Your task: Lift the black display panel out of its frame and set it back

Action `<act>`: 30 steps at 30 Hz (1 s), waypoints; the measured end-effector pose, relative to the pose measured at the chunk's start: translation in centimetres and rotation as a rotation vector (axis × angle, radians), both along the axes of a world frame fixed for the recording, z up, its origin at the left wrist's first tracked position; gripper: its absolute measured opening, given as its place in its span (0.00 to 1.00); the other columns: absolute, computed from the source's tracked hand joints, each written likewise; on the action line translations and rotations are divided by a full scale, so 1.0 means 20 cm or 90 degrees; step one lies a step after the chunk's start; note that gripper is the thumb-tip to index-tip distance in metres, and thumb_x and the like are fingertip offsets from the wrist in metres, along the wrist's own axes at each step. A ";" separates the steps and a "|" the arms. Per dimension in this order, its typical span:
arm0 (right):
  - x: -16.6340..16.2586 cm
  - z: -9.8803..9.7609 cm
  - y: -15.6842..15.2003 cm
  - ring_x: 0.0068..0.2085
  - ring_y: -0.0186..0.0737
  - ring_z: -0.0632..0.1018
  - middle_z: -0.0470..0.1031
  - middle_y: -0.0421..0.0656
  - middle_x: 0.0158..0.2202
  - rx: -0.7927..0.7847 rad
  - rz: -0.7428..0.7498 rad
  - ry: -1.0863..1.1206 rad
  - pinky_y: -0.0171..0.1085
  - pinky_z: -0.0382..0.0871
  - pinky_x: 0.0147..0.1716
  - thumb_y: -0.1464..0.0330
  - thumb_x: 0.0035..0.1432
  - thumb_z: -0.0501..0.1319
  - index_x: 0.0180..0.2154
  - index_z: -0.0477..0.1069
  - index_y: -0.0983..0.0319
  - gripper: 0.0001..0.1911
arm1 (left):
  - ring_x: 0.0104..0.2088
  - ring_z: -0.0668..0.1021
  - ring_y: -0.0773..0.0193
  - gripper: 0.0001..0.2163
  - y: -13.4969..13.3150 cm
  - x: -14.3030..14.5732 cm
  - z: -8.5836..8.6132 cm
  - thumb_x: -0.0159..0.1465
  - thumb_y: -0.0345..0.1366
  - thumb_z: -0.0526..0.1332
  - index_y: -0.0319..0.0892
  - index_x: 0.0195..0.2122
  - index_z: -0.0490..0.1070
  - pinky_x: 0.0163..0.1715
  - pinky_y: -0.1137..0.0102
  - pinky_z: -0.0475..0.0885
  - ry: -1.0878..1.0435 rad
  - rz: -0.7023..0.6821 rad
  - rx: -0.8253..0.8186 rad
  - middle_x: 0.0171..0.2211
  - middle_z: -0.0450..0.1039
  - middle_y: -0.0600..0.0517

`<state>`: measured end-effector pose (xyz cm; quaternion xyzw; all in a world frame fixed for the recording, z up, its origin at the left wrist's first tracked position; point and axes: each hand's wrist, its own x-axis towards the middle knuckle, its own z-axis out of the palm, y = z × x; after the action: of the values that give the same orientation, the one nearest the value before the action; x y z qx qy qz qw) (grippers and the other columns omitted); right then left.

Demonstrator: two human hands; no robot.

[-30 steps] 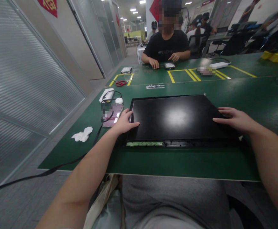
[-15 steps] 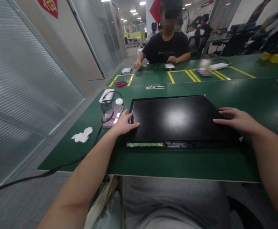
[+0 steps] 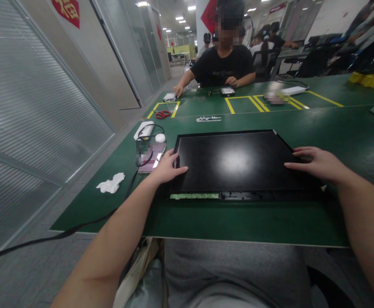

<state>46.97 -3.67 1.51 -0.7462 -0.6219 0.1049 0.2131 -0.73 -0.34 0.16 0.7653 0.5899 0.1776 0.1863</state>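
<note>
A black flat display panel (image 3: 235, 161) lies face up on the green table (image 3: 238, 218), with a strip of green circuit board (image 3: 195, 196) showing along its near edge. My left hand (image 3: 167, 167) rests on the panel's left edge, thumb flat on the glass and fingers over the side. Flat on the panel's right edge lies my right hand (image 3: 318, 164), fingers stretched out. Neither hand lifts the panel.
Left of the panel lie a phone (image 3: 152, 157), a white earbud case (image 3: 160, 137), a white charger with black cable (image 3: 144, 129) and a crumpled tissue (image 3: 111, 183). Red scissors (image 3: 162, 114) sit farther back. A person in a black shirt (image 3: 227, 64) sits opposite.
My hands and the panel have stayed put. The person opposite has reached a hand out to the small device at the far left.
</note>
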 end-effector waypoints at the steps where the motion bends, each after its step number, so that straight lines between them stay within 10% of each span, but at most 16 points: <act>1: 0.00 0.00 0.00 0.36 0.43 0.73 0.67 0.44 0.47 -0.002 0.000 -0.005 0.41 0.65 0.38 0.49 0.24 0.62 0.30 0.71 0.61 0.29 | 0.68 0.58 0.41 0.37 0.00 0.00 0.00 0.55 0.53 0.65 0.32 0.61 0.66 0.67 0.54 0.54 0.000 0.000 0.002 0.68 0.52 0.34; 14: -0.02 -0.01 0.00 0.38 0.39 0.71 0.70 0.39 0.40 0.051 0.018 0.021 0.39 0.61 0.41 0.60 0.34 0.59 0.24 0.74 0.56 0.11 | 0.68 0.60 0.41 0.30 -0.01 0.01 0.01 0.54 0.50 0.66 0.40 0.56 0.72 0.67 0.53 0.56 -0.031 -0.016 0.023 0.66 0.58 0.40; 30: -0.01 0.00 -0.02 0.32 0.38 0.72 0.74 0.38 0.30 0.060 -0.043 0.033 0.39 0.61 0.34 0.60 0.36 0.57 0.32 0.73 0.55 0.17 | 0.65 0.64 0.42 0.38 -0.01 0.01 0.02 0.55 0.51 0.66 0.35 0.63 0.63 0.65 0.54 0.58 0.002 -0.011 0.055 0.64 0.62 0.36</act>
<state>46.72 -3.98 1.57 -0.7529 -0.5950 0.0873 0.2673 -0.61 -0.61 0.56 0.7781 0.5753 0.2000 0.1535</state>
